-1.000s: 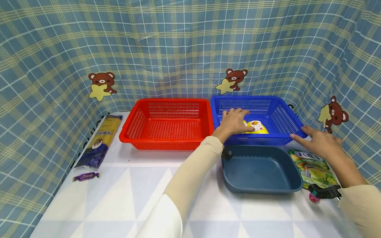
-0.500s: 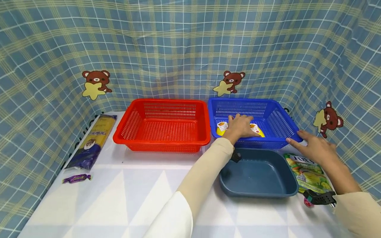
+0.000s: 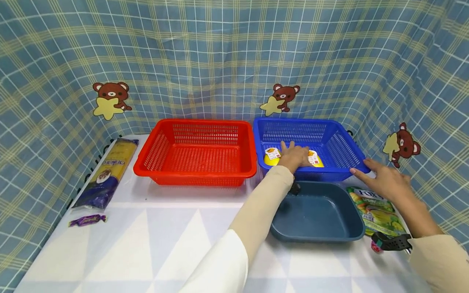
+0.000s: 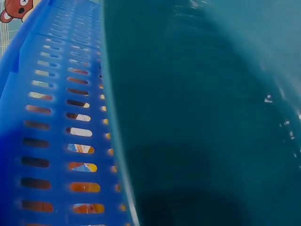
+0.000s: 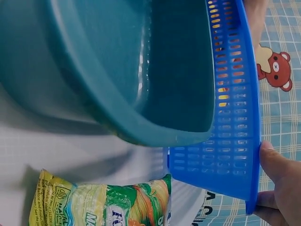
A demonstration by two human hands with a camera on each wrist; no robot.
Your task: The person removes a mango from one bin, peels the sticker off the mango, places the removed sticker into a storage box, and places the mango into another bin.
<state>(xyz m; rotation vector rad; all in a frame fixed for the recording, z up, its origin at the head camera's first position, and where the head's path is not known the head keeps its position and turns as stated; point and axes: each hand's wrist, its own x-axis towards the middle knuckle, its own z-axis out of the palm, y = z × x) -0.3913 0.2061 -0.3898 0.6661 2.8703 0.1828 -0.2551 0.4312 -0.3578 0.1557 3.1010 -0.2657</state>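
Note:
My left hand (image 3: 294, 158) reaches into the blue basket (image 3: 340, 142) with its fingers spread and pointing down. It lies between two yellow packs with white labels, one yellow pack (image 3: 272, 157) to its left and a second yellow pack (image 3: 316, 159) by its right side, partly covered. The fingertips are hidden behind the hand. At the basket's right front corner, my right hand (image 3: 392, 183) pinches the rim; in the right wrist view the thumb (image 5: 270, 157) touches the rim and the fingers go behind it. The left wrist view shows orange and yellow through the basket's slots.
A red basket (image 3: 198, 181) stands left of the blue one. Directly in front of the blue basket sits a dark blue-grey tub (image 3: 315, 219). A green Fox's bag (image 3: 379, 213) and a red wrapped sweet (image 3: 376, 247) lie right; a pasta pack (image 3: 106, 175) and purple candy (image 3: 88, 220) left.
My left hand has moved right and lower in the blue basket, bringing the left yellow pack into view. My right hand stays at the basket's corner. The head view has shifted slightly.

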